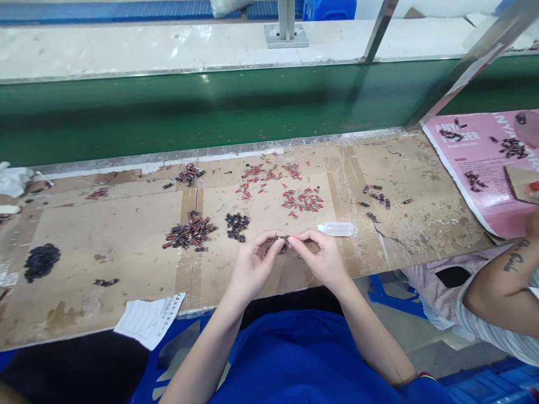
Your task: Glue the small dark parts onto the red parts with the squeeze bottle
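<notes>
My left hand (257, 262) and my right hand (320, 257) meet above the near edge of the cardboard-covered bench. Both pinch one small dark part (283, 238) between thumbs and forefingers; its exact kind is too small to tell. Some small dark pieces on the cardboard are partly hidden behind my fingers. Just past my right hand lies a small clear plastic bottle (337, 229). Beyond my hands are a pile of red pieces (303, 200) and a heap of black pieces (238, 225). Left of these sits a pile of red-and-black parts (190, 231).
A black heap (42, 261) lies at far left, a torn paper sheet (150, 318) at the front edge. A green conveyor belt (189, 112) runs behind the bench, with a metal post (287, 25) beyond. At right, a co-worker's arm (505, 280) is near a pink sheet (467, 168).
</notes>
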The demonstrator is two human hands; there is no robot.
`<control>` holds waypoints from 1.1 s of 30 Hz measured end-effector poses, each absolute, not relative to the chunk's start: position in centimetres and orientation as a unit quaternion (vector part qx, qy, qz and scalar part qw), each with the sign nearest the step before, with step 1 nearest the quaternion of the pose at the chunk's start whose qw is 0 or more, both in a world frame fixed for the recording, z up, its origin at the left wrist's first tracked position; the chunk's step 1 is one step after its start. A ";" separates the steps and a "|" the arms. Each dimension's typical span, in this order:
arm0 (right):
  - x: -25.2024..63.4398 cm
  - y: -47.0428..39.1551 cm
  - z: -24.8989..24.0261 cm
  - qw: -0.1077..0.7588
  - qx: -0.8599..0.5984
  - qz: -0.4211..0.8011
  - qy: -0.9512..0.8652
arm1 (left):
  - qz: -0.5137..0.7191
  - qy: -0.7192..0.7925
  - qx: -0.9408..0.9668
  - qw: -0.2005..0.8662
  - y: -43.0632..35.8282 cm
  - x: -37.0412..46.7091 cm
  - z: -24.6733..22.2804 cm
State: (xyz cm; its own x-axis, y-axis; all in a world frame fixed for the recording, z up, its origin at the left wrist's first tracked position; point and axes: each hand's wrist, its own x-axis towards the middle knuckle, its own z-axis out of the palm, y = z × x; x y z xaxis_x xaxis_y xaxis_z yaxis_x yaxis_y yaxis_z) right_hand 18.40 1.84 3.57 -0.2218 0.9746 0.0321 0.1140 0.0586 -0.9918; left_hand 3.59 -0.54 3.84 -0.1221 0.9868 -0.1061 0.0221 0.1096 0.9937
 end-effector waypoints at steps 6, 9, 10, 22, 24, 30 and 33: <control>18.9 2.4 3.3 0.398 -0.434 0.643 -0.490 | 0.480 0.556 0.449 0.509 -0.8 4.2 4.9; 19.2 2.3 3.1 0.398 -0.434 0.644 -0.488 | 0.485 0.543 0.449 0.518 -0.8 4.8 4.9; 19.2 2.1 3.0 0.401 -0.442 0.630 -0.497 | 0.487 0.541 0.450 0.519 -0.8 5.0 4.7; 26.5 3.7 3.3 0.405 -0.654 0.116 -0.629 | 0.346 0.588 0.680 0.269 0.2 3.7 3.1; 28.3 4.1 2.6 0.328 -0.632 0.100 -0.695 | 0.298 0.590 0.711 0.238 -0.3 4.4 2.3; 29.5 4.2 1.0 0.238 -0.537 0.185 -0.788 | 0.243 0.614 0.730 0.176 -1.9 6.4 0.8; 29.0 3.6 1.3 0.293 -0.530 0.254 -0.754 | 0.257 0.610 0.732 0.162 -1.7 6.3 0.6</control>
